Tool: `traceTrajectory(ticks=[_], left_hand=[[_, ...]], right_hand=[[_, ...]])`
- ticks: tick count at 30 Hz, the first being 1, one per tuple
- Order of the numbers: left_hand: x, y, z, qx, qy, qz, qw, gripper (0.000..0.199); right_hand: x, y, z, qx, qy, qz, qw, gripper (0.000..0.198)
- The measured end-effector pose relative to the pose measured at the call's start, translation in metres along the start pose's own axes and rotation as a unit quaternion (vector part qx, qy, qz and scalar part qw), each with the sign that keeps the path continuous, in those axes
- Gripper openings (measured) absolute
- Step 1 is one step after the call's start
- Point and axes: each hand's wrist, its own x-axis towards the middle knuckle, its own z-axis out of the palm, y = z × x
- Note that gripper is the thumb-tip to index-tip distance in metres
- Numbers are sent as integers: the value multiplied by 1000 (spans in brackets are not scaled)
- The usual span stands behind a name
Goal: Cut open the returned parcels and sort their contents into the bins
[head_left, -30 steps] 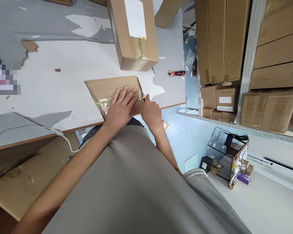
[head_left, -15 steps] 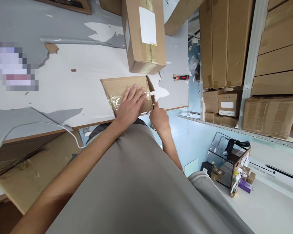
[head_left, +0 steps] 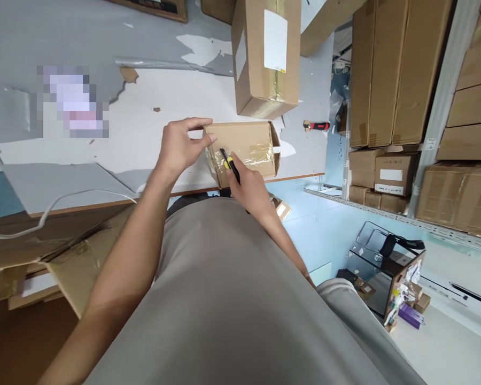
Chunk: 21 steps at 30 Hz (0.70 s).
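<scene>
A small cardboard box, with shiny clear tape along its top, lies at the table's front edge. Its right end flap stands ajar. My left hand grips the box's far left corner, thumb on the top and fingers along the far edge. In my right hand is a black and yellow box cutter, its tip pointing up and left over the taped left part of the box. Whether the blade touches the cardboard, I cannot tell.
A taller cardboard box with a white label stands just behind. A red and black tool lies to the right on the worn table. A white cable crosses the front left edge, above an open carton. Shelves of cartons stand at right.
My left hand has gone from flat on the box top to its far left corner. My right hand has brought the box cutter from the right end to the left part. The view has shifted.
</scene>
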Motion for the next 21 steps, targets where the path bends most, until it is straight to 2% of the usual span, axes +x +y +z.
traceTrajectory(ticks=[4,9,15,21], left_hand=[[3,-5,-1,-17,7,7,1000,40],[2,-6,-3,-11,8,16,1000,39],[5,-11,1,-5,11,26,1000,40],[7,-16,-1,-12,20,25,999,39]], right_hand=[[16,-11,8,14,-24,7,1000,64],[18,-20,10,-4,-21,16,1000,63],[14,-24,13,-49,-4,5,999,62],[18,-30,11,-48,-15,-15,999,54]])
